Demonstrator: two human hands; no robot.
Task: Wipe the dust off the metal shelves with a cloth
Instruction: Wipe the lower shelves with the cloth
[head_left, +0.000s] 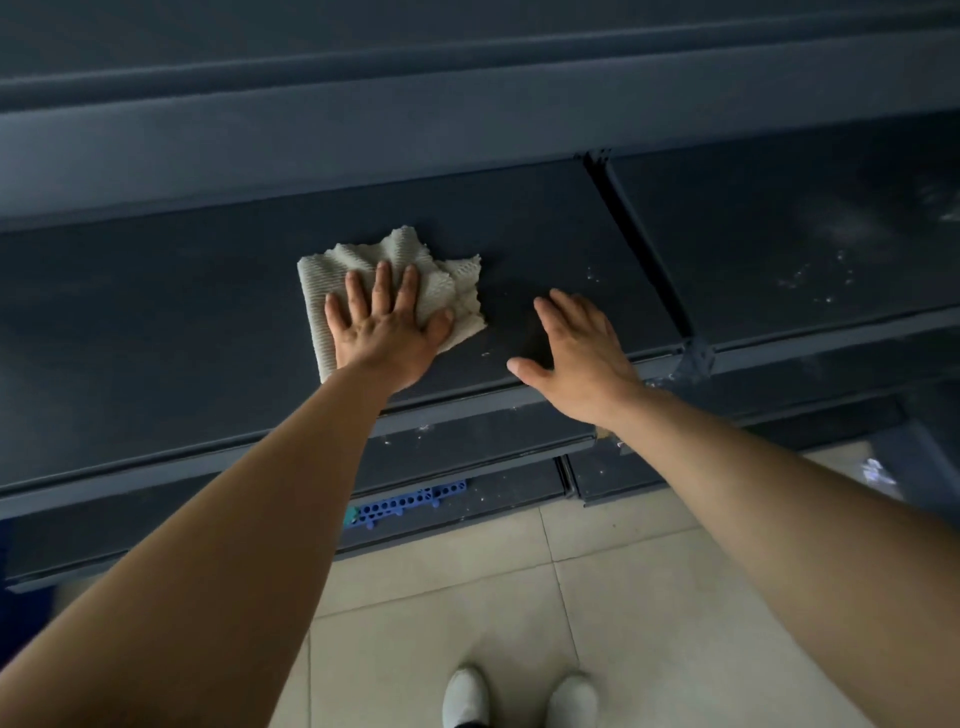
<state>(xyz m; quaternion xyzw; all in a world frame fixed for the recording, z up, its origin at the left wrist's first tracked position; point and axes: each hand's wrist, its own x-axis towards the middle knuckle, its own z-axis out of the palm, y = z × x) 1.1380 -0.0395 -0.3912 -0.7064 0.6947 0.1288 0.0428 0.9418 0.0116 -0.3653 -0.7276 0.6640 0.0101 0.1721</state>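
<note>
Cloth (441, 291) lies flat under the spread left hand (387, 332) on the shelf (156, 322); right hand (582, 353) rests spread beside it.

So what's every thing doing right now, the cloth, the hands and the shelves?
cloth: rumpled, lying on the middle shelf.
left hand: open, pressing the cloth.
right hand: open, holding nothing.
middle shelf: few white specks beside the cloth.
right shelf: dusty, white specks.
blue rack: lying on a lower shelf.
</note>
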